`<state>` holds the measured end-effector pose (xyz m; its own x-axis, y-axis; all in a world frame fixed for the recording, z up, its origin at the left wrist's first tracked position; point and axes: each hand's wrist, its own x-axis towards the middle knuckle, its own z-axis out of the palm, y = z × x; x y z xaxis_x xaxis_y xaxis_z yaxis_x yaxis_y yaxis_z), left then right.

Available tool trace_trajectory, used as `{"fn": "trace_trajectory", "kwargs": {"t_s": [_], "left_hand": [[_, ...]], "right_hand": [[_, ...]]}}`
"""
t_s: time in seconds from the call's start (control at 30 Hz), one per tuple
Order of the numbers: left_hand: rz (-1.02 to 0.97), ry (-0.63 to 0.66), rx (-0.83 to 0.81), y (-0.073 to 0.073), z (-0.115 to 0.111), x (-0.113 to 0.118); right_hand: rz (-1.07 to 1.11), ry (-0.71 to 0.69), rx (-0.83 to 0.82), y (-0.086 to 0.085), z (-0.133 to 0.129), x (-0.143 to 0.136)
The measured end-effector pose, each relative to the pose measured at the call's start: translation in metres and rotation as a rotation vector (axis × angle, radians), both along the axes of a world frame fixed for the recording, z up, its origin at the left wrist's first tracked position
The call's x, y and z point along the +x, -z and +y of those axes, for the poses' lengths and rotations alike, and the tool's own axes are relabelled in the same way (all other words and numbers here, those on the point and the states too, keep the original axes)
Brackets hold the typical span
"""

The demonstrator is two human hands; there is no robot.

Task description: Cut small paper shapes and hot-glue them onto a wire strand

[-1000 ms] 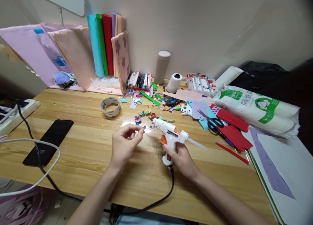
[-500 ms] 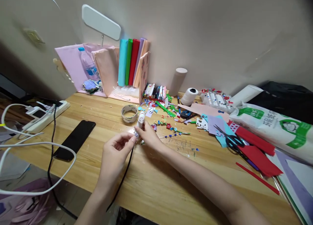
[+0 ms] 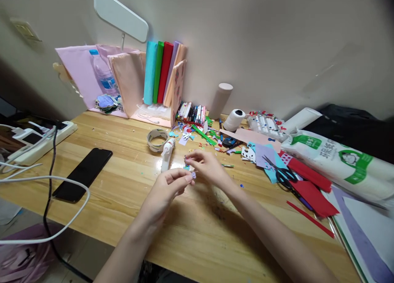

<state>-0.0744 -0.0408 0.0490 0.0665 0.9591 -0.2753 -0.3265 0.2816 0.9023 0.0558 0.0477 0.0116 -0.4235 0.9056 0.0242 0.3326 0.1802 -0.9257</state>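
My left hand point(image 3: 172, 186) pinches a small pale purple paper piece point(image 3: 193, 175) between thumb and forefinger above the front half of the wooden desk point(image 3: 191, 242). Close by, to its right, is my right hand point(image 3: 207, 166), fingertips drawn together. What they hold is too small to make out. A bit of blue-teal point(image 3: 186, 167) shows just below those fingertips. A white glue gun point(image 3: 168, 151) stands on the desk beyond my left hand, with neither hand on it. Behind the glue gun lies a roll of tape point(image 3: 157, 140).
Paper scraps point(image 3: 203, 134) litter the desk's back middle, near markers point(image 3: 192, 112) and a thread spool point(image 3: 234, 119). Black scissors point(image 3: 285, 176) and red paper point(image 3: 314, 197) lie right. A phone point(image 3: 84, 174), a white cable point(image 3: 86, 192) and a power strip point(image 3: 43, 141) occupy the left.
My right hand has let go of the glue gun, which now stands by the tape roll, and moved right. My left hand has also moved right, with the purple piece now visible. The view has shifted slightly.
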Motion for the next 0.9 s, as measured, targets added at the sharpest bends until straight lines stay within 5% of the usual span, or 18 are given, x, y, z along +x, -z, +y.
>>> {"fn": "trace_trajectory", "kwargs": {"t_s": [0.13, 0.23, 0.5, 0.9], "left_hand": [[-0.123, 0.223, -0.076, -0.007, 0.006, 0.013], [-0.216, 0.383, -0.131, -0.009, 0.012, 0.024], [-0.347, 0.653, -0.218, -0.001, 0.027, 0.045], [-0.403, 0.734, -0.259, 0.015, 0.033, 0.047]], "right_hand": [[0.142, -0.153, 0.293, -0.046, -0.016, 0.06], [0.176, -0.293, 0.508, -0.06, -0.025, 0.087], [0.129, -0.359, 0.748, -0.065, -0.029, 0.103], [0.063, -0.403, 0.797, -0.065, -0.028, 0.104]]}}
